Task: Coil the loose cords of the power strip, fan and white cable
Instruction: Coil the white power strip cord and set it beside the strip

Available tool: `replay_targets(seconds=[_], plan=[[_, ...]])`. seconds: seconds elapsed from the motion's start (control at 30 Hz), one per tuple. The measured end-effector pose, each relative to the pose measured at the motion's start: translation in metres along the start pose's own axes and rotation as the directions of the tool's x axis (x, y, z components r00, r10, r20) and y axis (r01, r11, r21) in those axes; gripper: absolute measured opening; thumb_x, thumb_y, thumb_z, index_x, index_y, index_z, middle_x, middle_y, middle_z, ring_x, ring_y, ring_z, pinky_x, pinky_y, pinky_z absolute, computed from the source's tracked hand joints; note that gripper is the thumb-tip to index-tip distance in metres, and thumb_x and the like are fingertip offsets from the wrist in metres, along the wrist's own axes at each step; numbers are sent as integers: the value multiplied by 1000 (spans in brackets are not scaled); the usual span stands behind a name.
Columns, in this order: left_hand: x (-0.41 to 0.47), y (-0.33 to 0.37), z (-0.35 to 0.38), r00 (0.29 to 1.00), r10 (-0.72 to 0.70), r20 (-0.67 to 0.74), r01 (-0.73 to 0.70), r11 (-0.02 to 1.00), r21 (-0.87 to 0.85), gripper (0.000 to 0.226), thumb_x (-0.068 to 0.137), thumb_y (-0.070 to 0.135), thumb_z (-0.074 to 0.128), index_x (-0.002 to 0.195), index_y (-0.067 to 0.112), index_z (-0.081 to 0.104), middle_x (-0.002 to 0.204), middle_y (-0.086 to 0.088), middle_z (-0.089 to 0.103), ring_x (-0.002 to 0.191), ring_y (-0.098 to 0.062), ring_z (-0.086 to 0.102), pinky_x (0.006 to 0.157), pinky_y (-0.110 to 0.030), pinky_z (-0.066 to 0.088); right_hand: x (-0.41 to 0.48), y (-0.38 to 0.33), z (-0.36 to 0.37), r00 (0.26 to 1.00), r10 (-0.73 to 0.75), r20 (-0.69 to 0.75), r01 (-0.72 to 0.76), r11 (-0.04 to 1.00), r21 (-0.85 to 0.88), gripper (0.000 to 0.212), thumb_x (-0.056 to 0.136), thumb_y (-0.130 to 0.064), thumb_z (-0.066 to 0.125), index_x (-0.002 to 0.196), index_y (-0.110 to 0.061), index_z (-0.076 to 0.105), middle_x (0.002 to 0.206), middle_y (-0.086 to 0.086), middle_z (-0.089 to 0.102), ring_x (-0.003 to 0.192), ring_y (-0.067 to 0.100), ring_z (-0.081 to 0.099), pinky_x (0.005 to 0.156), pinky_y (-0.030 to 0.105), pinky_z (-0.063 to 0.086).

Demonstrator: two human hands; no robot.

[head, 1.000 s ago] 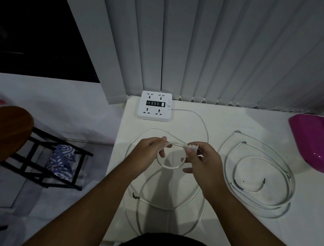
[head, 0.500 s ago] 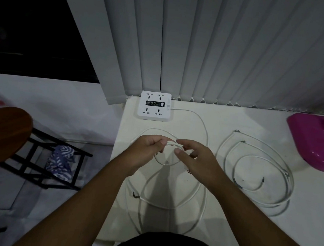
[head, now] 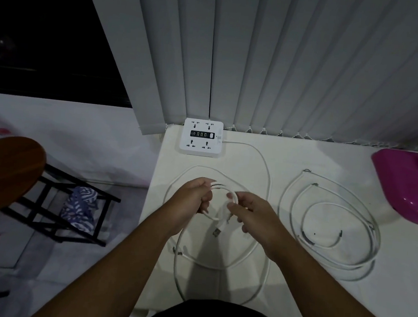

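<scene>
Fingers point(head: 205, 199) of the left hand point(head: 191, 199) curl round one side of a small coil of thin white cable point(head: 223, 186). The right hand point(head: 251, 215) pinches the opposite side between thumb and forefinger, and a USB plug point(head: 218, 232) dangles below. Both hands are raised above the cream tabletop point(head: 291, 304). A white square power strip point(head: 202, 137) sits at the far edge, its white cord point(head: 268, 173) looping loosely beneath the hands. Another thin white cord point(head: 375, 238) lies loosely coiled to the right, near a glossy magenta plastic fan base point(head: 412, 186).
</scene>
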State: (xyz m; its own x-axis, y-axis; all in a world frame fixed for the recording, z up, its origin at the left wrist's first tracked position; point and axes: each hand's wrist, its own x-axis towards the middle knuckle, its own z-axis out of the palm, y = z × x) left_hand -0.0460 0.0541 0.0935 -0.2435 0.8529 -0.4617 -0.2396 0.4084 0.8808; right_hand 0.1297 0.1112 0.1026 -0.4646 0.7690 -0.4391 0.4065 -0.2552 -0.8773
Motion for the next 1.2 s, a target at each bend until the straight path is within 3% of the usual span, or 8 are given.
replay_targets(seconds=[0.27, 0.37, 0.53, 0.67, 0.8, 0.93, 1.1, 1.2], plan=[[-12, 14, -3, 998, 26, 66, -24, 999, -25, 27, 106, 20, 39, 117, 15, 63, 77, -3, 63, 76, -20, 61, 72, -32, 47, 4, -14, 0, 998, -63, 4, 61, 986, 154, 21, 101, -22, 57, 96, -12, 75, 75, 7, 59, 52, 15, 54, 51, 24, 49], [-16, 11, -4, 995, -2, 95, 9, 997, -77, 32, 107, 19, 36, 113, 5, 64, 70, -3, 50, 65, -20, 55, 69, -31, 48, 1, -7, 1, 1000, -13, 23, 6, 959, 283, 21, 101, -21, 58, 96, -9, 75, 81, 11, 61, 59, 17, 56, 56, 29, 51], [-15, 8, -5, 995, 1, 103, 3, 999, -40, 30, 108, 17, 33, 106, 8, 63, 62, 3, 34, 55, -13, 33, 57, -26, 33, 0, -8, 4, 995, -81, 63, 78, 996, 52, 15, 96, -30, 63, 94, -27, 78, 71, -5, 63, 58, 9, 59, 54, 24, 50], [-17, 12, -10, 992, -9, 129, 11, 1000, -19, 34, 107, 25, 38, 113, 13, 69, 73, -2, 60, 64, -16, 52, 64, -28, 43, 3, -18, 0, 989, -115, 93, 119, 992, -43, 18, 98, -30, 62, 93, -18, 75, 70, 3, 63, 50, 11, 57, 50, 24, 50], [-22, 4, -19, 995, -99, 30, 95, 988, 119, 46, 105, 48, 31, 111, 29, 72, 100, 1, 77, 86, -16, 72, 75, -34, 54, 6, -16, -7, 998, -38, 55, 32, 993, 110, 19, 99, -23, 60, 96, -10, 75, 75, 8, 63, 54, 14, 56, 52, 26, 50], [-26, -14, -21, 982, -191, -14, 187, 972, -141, 56, 106, 47, 23, 110, 18, 71, 91, -5, 75, 66, -15, 63, 60, -29, 41, 9, -12, -7, 997, 65, 44, -77, 929, 363, 21, 100, -20, 61, 101, -2, 72, 76, 9, 61, 56, 17, 54, 54, 29, 51], [-32, -36, -14, 988, -143, 51, 148, 832, -535, 55, 91, 22, 22, 119, 2, 65, 98, -18, 69, 73, -22, 57, 61, -33, 33, 11, -9, 3, 978, 190, 88, -200, 727, 657, 12, 98, -12, 62, 102, -2, 68, 73, 8, 68, 61, 19, 65, 63, 29, 59], [-33, -40, -5, 988, -141, 65, 153, 819, -553, 40, 88, 12, 36, 110, 7, 68, 101, -13, 73, 72, -17, 61, 61, -29, 37, 12, -6, 12, 958, 269, 105, -244, 562, 790, 3, 95, -1, 62, 96, -3, 64, 74, 7, 71, 63, 18, 71, 62, 29, 61]])
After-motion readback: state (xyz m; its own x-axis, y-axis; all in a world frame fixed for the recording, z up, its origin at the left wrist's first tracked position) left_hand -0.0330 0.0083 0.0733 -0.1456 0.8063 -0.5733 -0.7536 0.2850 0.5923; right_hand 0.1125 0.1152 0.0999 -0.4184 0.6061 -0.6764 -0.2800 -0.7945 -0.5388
